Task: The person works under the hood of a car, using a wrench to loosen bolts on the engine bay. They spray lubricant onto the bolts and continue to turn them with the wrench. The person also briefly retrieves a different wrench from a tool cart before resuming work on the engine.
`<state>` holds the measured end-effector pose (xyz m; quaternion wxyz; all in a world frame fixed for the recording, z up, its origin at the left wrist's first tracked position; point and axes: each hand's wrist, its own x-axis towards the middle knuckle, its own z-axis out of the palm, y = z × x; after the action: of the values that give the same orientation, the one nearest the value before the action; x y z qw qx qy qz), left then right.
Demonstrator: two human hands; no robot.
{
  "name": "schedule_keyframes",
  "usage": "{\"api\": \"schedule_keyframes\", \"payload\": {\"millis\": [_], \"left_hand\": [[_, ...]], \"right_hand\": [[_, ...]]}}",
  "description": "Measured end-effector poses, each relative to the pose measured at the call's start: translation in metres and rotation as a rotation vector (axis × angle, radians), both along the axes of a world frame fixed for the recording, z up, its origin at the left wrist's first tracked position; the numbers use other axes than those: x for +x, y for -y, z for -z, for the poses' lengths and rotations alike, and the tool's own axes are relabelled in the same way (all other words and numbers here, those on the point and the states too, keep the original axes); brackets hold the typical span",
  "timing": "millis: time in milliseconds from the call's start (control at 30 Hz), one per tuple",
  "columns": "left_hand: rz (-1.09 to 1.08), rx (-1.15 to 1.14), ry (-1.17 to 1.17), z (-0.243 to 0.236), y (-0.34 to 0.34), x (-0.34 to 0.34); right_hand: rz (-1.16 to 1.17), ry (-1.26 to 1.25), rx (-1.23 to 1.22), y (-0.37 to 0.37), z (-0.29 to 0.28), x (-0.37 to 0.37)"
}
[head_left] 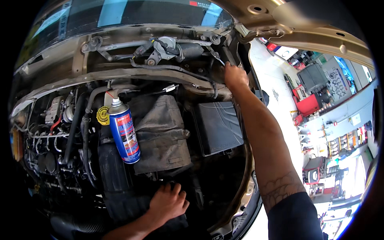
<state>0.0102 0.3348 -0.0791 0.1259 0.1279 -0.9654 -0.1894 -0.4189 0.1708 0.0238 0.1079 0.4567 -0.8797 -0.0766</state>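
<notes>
My right hand [236,76] reaches to the upper right of the engine bay, closed around a metal tool, perhaps a wrench, at the right end of the wiper linkage [180,51]. Most of that tool is hidden by the fingers. Lower down, my left hand [170,204] curls its fingers over a black plastic part [128,204]. A blue spray can [125,136] with a thin red straw stands tilted beside a grey-black cover [160,124], just right of a yellow cap [102,116]. A black box [218,128] sits below my right hand, left of the forearm.
The engine [54,148] fills the left side. The windscreen [120,14] is across the top, the raised bonnet [320,32] at upper right. Beyond the right fender, red tool cabinets [306,104], racks and a pale workshop floor [270,80] show.
</notes>
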Motion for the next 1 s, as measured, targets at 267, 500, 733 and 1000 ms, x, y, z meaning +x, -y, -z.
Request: {"api": "schedule_keyframes", "payload": {"millis": [267,500,733,1000], "left_hand": [[-0.031,0.058,0.087,-0.006,-0.005,0.0],[-0.062,0.071,0.105,0.006,-0.012,-0.001],[-0.071,-0.049,0.135,-0.046,0.034,0.008],[-0.11,0.114,0.014,0.012,-0.008,-0.007]], "right_hand": [[-0.003,-0.057,0.041,0.004,0.002,-0.005],[-0.025,-0.135,0.038,0.003,0.003,-0.008],[-0.157,-0.322,0.065,0.006,0.013,-0.057],[0.074,-0.039,0.089,0.02,0.01,-0.039]]}}
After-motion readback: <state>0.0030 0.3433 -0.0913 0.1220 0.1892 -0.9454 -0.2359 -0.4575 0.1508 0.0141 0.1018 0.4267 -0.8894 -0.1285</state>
